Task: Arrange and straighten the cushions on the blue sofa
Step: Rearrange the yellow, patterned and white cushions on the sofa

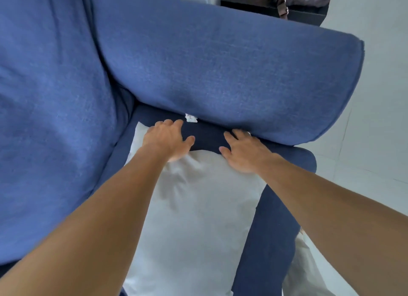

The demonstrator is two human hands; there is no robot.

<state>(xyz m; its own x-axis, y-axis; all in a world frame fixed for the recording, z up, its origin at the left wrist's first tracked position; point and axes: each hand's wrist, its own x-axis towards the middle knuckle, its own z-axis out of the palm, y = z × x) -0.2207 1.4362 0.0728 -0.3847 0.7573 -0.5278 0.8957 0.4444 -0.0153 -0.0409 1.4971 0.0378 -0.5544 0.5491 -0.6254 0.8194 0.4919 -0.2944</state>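
Blue sofa (273, 218) fills my view. Both arms reach fwd, nearly straight. L grip (167, 138) lies open and flat, fingers spread, on the top edge of a white cushion (194, 218) on the seat. R grip (242, 152) is flat too, holding nothing, fingertips at the lower edge of 1 big blue cushion (220, 70). I count 2 white cushions; 2nd white cushion (305, 264) is lower R.
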